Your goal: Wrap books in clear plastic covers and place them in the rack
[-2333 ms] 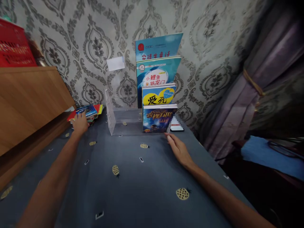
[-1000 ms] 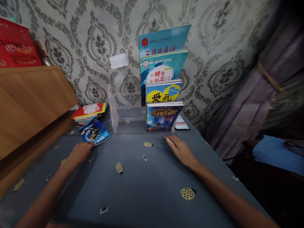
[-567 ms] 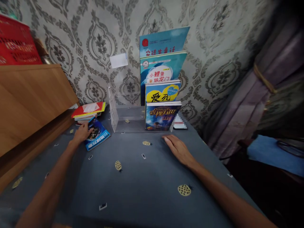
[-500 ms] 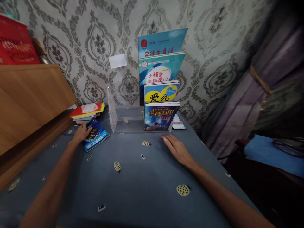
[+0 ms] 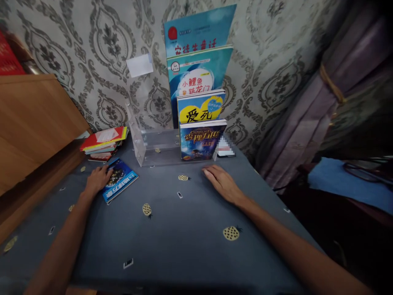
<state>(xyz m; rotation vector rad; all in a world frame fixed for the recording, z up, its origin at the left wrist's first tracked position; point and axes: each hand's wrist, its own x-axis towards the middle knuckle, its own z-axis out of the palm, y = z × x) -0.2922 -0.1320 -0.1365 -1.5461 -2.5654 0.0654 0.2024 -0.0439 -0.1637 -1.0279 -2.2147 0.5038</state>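
My left hand (image 5: 98, 179) grips the left edge of a blue book (image 5: 121, 179), its fingertips on the cover and part of the grip hidden. This book lies at a slant on the table, apart from a stack of books (image 5: 104, 141) behind it. My right hand (image 5: 221, 183) rests on the tablecloth, fingers stretched out and holding nothing, just in front of a clear acrylic stand (image 5: 159, 157). On the stand's right side several books stand upright in steps, with a dark blue book (image 5: 199, 141) at the front and a tall teal book (image 5: 201, 28) at the back.
A wooden cabinet (image 5: 33, 123) borders the table on the left, with a red basket (image 5: 9, 57) on top. Behind the stand is a patterned wall with a white paper (image 5: 139, 65). A blurred-out item (image 5: 225, 147) lies right of the stand. A curtain (image 5: 294, 123) hangs at right.
My left hand has drawn the blue book away from the stack, nearer to me and slightly right. My right hand has stayed about where it was. The view has shifted a little.
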